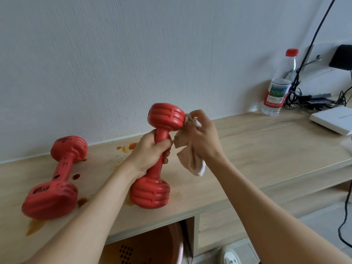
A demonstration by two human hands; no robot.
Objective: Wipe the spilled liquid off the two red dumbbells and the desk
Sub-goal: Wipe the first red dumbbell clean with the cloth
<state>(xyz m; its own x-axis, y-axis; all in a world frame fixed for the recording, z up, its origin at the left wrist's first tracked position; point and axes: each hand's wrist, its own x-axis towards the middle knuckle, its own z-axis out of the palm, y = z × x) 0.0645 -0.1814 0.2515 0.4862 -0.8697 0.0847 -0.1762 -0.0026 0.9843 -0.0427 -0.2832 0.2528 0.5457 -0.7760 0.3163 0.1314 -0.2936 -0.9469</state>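
Note:
My left hand (150,152) grips the handle of one red dumbbell (165,119), holding it nearly upright above the wooden desk (257,149). My right hand (203,138) holds a stained white cloth (190,159) against the right side of that dumbbell's upper head. The second red dumbbell (55,180) lies on the desk at the left, with dark spots on its handle and heads. Brown spilled liquid (127,146) marks the desk near the wall, around the lying dumbbell and at the front edge.
A water bottle with a red cap (279,84) stands at the back right beside black cables (312,100). A white flat box (335,119) lies at the far right. A pinkish basket (148,246) sits in the opening under the desk.

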